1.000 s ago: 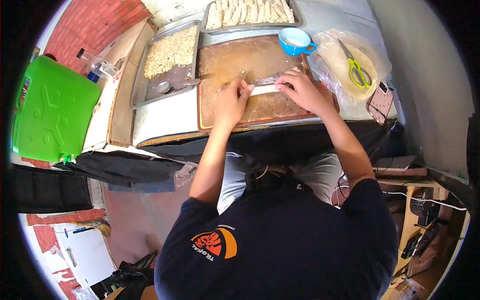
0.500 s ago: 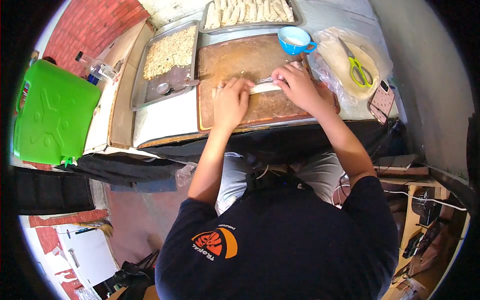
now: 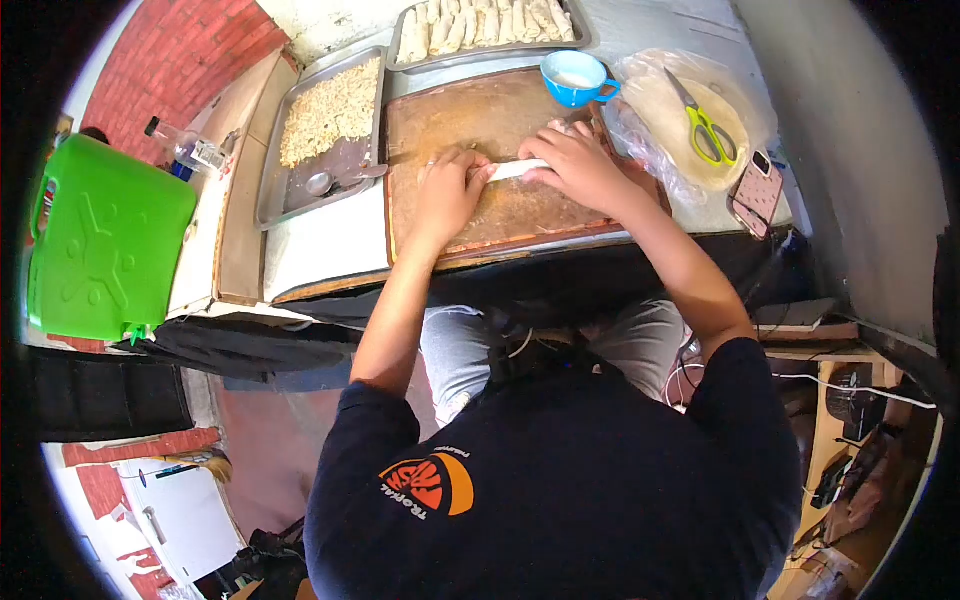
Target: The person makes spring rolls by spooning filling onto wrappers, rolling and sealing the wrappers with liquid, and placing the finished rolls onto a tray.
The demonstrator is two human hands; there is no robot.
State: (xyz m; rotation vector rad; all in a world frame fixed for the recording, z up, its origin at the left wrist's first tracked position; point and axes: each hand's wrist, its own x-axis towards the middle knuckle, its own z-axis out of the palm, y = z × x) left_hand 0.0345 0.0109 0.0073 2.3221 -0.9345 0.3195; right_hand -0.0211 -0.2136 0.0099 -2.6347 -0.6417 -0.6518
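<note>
Between my hands, a slim white spring roll (image 3: 515, 169) lies across the brown board (image 3: 450, 110). My left hand (image 3: 452, 188) has its curled fingers on the roll's left end. At the right end, the fingers of my right hand (image 3: 575, 163) are closed over it. The middle of the roll shows between them; both its tips are hidden under my fingers. Behind my right hand stands a blue cup (image 3: 575, 80) with whitish contents. To its right, a stack of round pale wrappers (image 3: 665, 120) lies in clear plastic, with green-handled scissors (image 3: 708, 138) on top.
A metal tray of crumbly filling (image 3: 330, 110) with a spoon (image 3: 320, 184) is at the left. Another tray (image 3: 490, 57) at the back holds several finished rolls. A phone (image 3: 757, 195) lies at the right edge. A green jug (image 3: 115, 235) and a clear bottle (image 3: 195, 148) are far left.
The wrapper has become a tighter, rounder roll, and both hands have closed in over its ends. The whole view has shifted slightly.
</note>
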